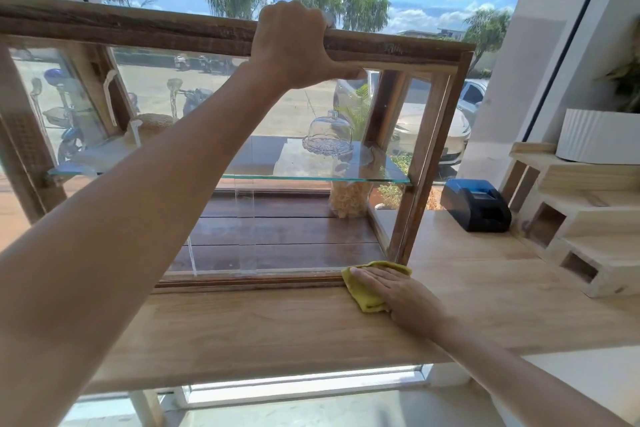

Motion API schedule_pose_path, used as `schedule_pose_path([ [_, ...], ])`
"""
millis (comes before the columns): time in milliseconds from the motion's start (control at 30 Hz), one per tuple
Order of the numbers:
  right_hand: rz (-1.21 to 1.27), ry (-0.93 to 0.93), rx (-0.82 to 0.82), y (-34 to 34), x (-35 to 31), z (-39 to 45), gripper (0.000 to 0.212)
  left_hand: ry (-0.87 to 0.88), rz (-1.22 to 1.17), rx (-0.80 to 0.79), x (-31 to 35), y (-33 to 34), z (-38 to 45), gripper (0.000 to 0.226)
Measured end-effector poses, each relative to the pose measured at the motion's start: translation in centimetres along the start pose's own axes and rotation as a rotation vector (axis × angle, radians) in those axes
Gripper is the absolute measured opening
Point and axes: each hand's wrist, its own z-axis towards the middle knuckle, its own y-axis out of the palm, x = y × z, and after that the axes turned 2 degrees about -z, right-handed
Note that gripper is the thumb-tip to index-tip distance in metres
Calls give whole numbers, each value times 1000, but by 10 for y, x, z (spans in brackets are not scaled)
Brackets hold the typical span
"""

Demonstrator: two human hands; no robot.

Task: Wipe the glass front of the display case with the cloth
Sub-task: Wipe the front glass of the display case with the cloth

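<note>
now | r hand (398,291) flat on cloth (367,298) by case (426,156) base | l hand (294,42) grips top

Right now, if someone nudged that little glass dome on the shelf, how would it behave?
The glass dome probably slides easily, since it sits on a smooth glass shelf. It looks thin and clear, so likely fragile. Its broad base suggests it would slide rather than tip, though the knob on top could catch a hand.

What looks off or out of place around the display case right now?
The yellow cloth is not on the glass: the right hand presses it flat on the wooden counter by the display case lower right corner. The left hand grips the top rail. Nothing looks spilled or broken.
</note>
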Motion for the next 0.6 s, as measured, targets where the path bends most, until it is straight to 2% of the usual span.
schedule_pose_path([
  [167,-239,48,54,-4,5,-21,90,11,-8,9,1,0,0,97],
  [233,-289,43,53,-2,5,-24,76,13,-6,14,0,0,0,97],
  [300,-416,44,114,3,6,-24,53,20,-6,23,0,1,0,96],
  [333,-495,58,118,4,5,-23,48,22,-8,25,0,1,0,96],
  [400,-648,67,76,7,1,-20,43,23,-18,25,0,1,0,96],
  [500,-809,170,-57,5,-12,-16,54,18,-23,8,0,1,0,94],
  [600,-933,194,-76,6,-23,-13,52,23,-21,-3,-1,-1,1,91],
])
